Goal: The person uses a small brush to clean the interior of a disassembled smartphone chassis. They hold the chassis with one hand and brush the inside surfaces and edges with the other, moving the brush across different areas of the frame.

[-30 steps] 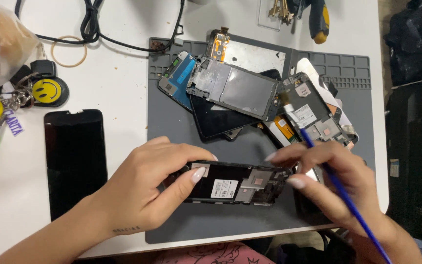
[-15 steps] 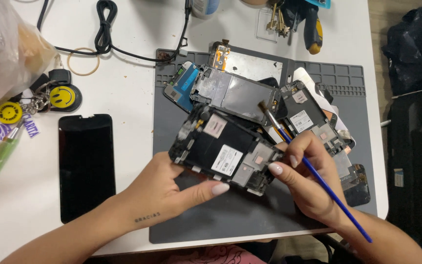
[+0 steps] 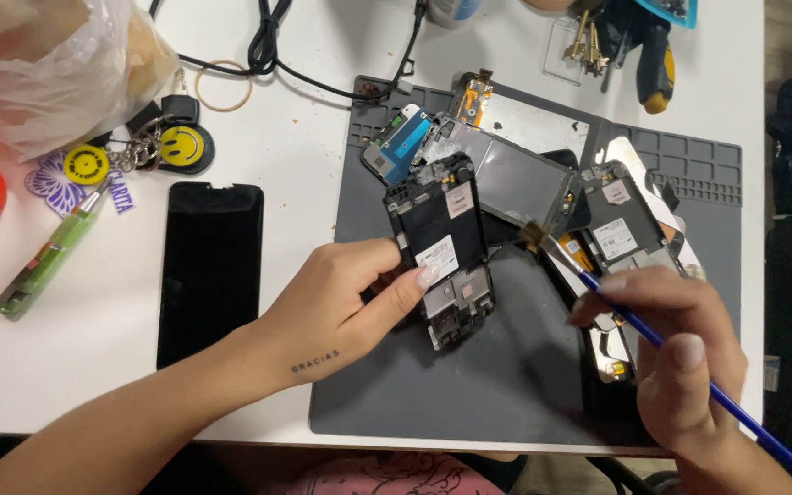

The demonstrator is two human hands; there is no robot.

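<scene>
Black phone frame (image 3: 442, 247) between left fingers (image 3: 414, 280)

Phone repair bench: grey work mat (image 3: 506, 403), dismantled phones (image 3: 524, 179).

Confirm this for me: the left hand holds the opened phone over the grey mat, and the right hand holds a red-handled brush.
Not quite. The head view shows the brush in the right hand has a blue handle, not red. The rest stands: the left hand holds the opened phone over the grey mat.

The blue brush (image 3: 689, 367) handle runs off the lower right edge, its end unseen.
</scene>
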